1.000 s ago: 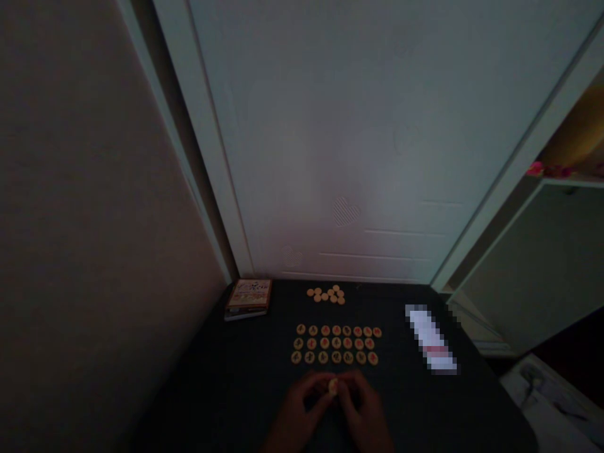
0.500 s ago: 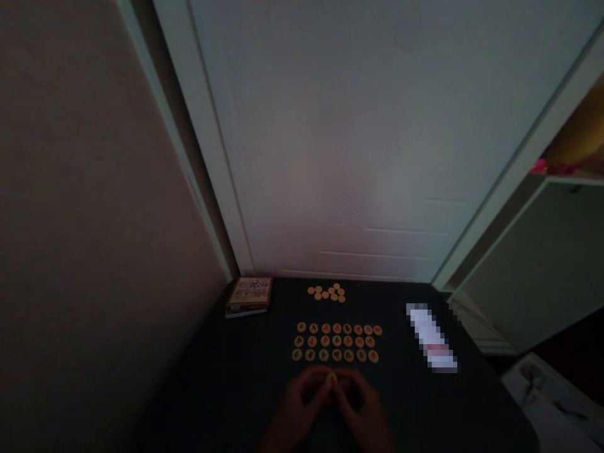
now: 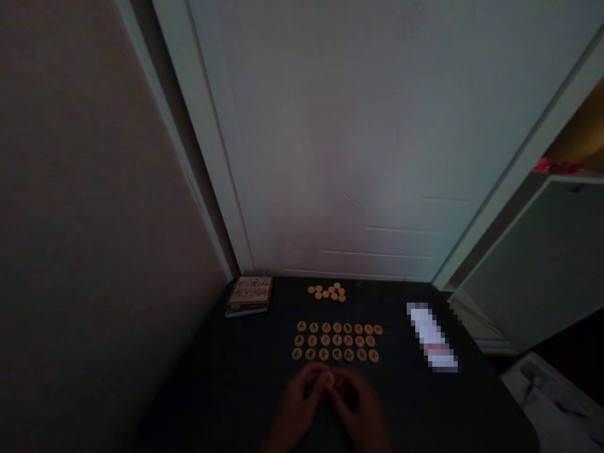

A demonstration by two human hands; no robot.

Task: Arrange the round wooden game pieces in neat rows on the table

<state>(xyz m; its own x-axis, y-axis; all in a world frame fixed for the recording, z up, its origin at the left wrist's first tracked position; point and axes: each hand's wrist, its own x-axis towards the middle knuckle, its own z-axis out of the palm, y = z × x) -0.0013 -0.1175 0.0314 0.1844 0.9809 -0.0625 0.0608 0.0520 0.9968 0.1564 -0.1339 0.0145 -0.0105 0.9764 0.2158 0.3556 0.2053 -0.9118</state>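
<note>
Between my fingertips, close to the table's front, is a round wooden Chinese chess piece (image 3: 329, 379) with a red mark on its face. My left hand (image 3: 299, 399) pinches it from the left, and my right hand (image 3: 358, 402) has its fingers closed on it from the right. Just beyond the hands, several face-up chess pieces (image 3: 336, 340) lie in three rows, some with red characters and some with dark ones. Farther back sits a loose cluster of plain-faced pieces (image 3: 325, 294), no characters showing on them.
A box with a printed lid (image 3: 250, 292) lies at the table's back left corner. On the right is a blurred-out white strip (image 3: 431, 336) with a red band. The dark table (image 3: 226, 377) meets a white panel (image 3: 330, 157) behind and a wall (image 3: 94, 220) at left.
The held piece has shifted slightly left and turned between my fingers. My hands stay in nearly the same place, and the rows and the cluster are unchanged.
</note>
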